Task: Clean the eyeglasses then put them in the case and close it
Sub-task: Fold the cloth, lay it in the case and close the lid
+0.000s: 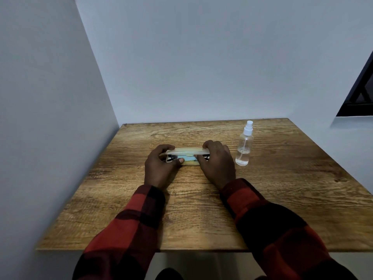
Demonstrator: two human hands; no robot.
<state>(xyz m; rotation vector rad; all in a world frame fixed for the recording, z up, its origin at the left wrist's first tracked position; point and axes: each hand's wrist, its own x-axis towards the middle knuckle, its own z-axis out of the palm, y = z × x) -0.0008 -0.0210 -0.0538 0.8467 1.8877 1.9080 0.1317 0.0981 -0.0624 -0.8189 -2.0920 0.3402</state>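
Observation:
A pale translucent eyeglass case [186,151] lies on the wooden table [282,188], its lid lowered but with a gap still showing. Inside the gap I see dark-framed eyeglasses [171,158] and a light blue cloth [188,158]. My left hand [161,168] grips the case's left end, fingers on the lid and thumb at the front. At the right end, my right hand [217,164] holds the case the same way. The case's right end is hidden under my fingers.
A clear spray bottle [244,147] with a white nozzle stands just right of my right hand. White walls close the table at the left and back. A dark window frame [361,87] is at far right.

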